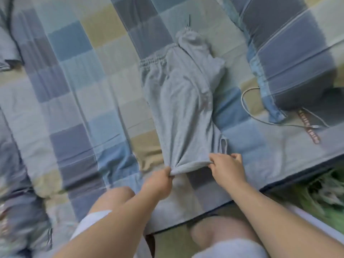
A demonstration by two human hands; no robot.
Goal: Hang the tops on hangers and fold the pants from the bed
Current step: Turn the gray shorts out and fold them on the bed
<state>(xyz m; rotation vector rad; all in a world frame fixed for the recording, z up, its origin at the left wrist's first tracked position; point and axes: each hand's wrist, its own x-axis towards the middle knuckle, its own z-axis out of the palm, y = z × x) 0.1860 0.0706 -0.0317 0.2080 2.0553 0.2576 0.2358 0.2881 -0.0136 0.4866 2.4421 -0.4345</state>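
Grey pants (178, 101) are laid out on the bed (74, 90). Their long axis runs pretty much straight away from the grip, with the elastic waistband (154, 60) at the far end and the leg hem right at the grip. The left hand (160, 180) has its fingers curled tight, pinching the hem's left corner, and the right hand (227, 168) pinches the right corner the same way. Off to the right of the grip and further back there's a checked pillow (290, 53), a white cable (245, 101) looping just beside it, and a lettered strap (309, 127).

grey pants (178, 101) flat on checked bed (74, 90) | left hand (160, 180), right hand (228, 167) pinch hem | blurred, possibly a cable (247, 101)
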